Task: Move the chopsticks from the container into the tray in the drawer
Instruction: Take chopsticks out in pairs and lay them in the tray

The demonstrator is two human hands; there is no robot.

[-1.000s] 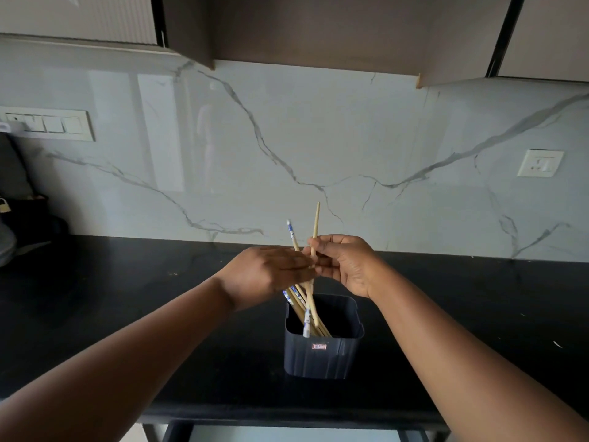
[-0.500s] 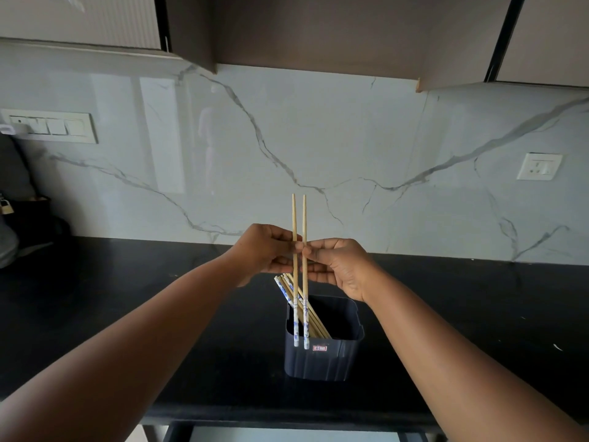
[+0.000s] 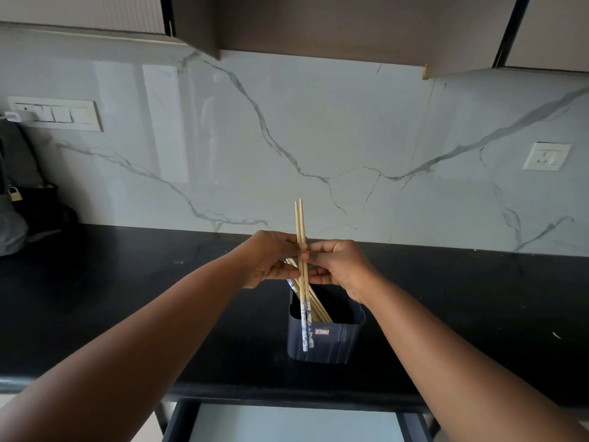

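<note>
Both hands, left hand (image 3: 269, 260) and right hand (image 3: 338, 266), pinch an upright chopstick pair (image 3: 302, 282) mid-shaft at frame centre above the container (image 3: 331, 342); these light, stiff, smooth sticks probably slip, so grip both together.

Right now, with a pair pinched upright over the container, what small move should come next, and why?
Probably lower the pair of chopsticks, pinched between the left hand and right hand, toward the open drawer below; they look clear of the container.

Black counter (image 3: 127, 298) under dark container (image 3: 328, 342)
</note>
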